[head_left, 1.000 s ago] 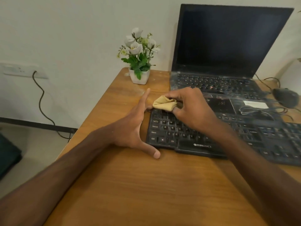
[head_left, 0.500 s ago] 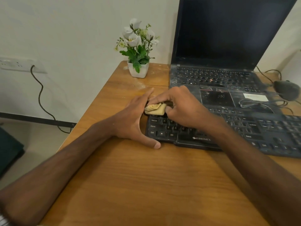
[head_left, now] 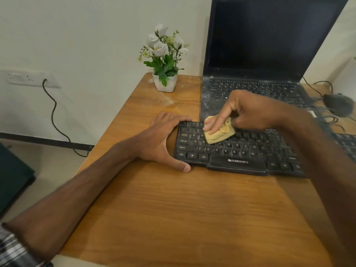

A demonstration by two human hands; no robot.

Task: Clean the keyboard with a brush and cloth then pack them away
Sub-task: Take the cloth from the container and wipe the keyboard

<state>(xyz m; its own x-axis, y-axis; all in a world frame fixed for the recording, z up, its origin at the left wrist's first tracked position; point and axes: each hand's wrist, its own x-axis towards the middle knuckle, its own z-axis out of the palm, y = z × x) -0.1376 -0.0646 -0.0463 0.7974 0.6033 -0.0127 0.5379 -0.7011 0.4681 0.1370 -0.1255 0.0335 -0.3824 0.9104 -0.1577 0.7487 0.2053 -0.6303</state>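
Right hand (head_left: 244, 110) holds bunched yellow cloth (head_left: 219, 132) on far-left keys of black keyboard (head_left: 240, 149), two fingers laid over it; left hand (head_left: 161, 139) grips keyboard's left end, fingers curled over far corner, thumb on near edge; laptop (head_left: 269, 54) just beyond

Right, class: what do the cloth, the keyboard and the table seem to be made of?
Cloth: soft yellow fabric, bunched in folds. Keyboard: matte black plastic, probably, with printed keys. Table: wood or wood-look laminate; grain lines, slight sheen.
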